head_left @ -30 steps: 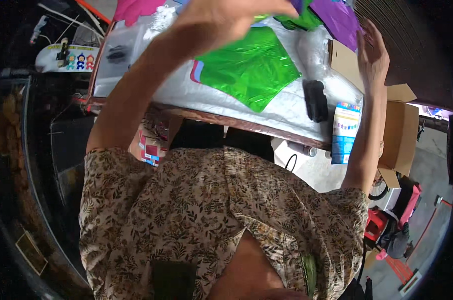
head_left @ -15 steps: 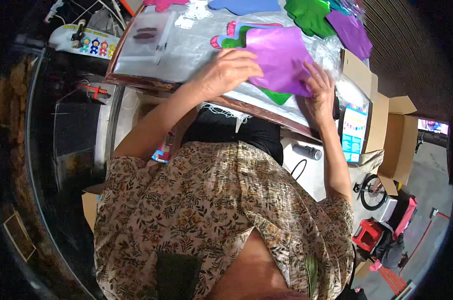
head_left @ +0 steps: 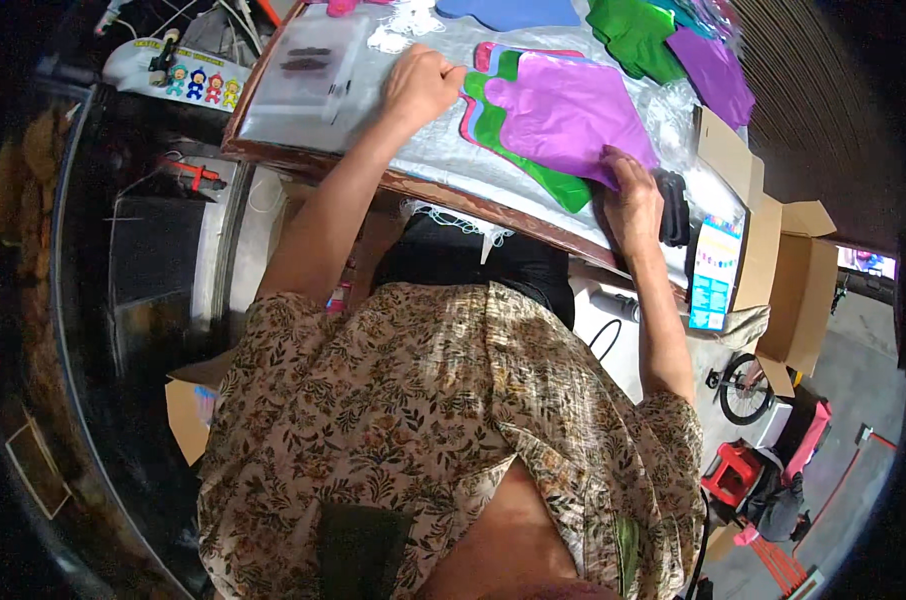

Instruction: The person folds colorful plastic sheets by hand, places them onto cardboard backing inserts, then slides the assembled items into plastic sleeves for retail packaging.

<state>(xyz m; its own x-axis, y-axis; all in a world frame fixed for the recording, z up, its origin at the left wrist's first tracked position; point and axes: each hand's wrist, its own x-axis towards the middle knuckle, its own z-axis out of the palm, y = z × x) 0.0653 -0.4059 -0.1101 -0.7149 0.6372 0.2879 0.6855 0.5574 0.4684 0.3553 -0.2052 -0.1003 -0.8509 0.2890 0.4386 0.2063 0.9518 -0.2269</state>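
A flat, shiny purple foil piece (head_left: 573,110) with a wavy outline lies over a green foil piece (head_left: 543,175) of similar make. Blue and pink pieces peek out along the left side of this stack. My right hand (head_left: 633,200) grips the purple piece by its lower right corner, fingers on top. Just left of the stack is my left hand (head_left: 420,88), its fingers curled and pinched together near the tip of the green piece. Whatever the left fingertips may hold is too small to make out.
White string (head_left: 405,25) lies beyond my left hand, near a clear plastic sheet (head_left: 298,85). More green foil pieces (head_left: 633,38) and a purple one (head_left: 711,72) are at the far right. A cardboard box (head_left: 783,260) and a black object (head_left: 673,208) stand right of my hand.
The purple piece has gone down flat onto the stack. My left hand has let go of it and moved left and away from me, its fingers closing. The right hand stays at its corner.
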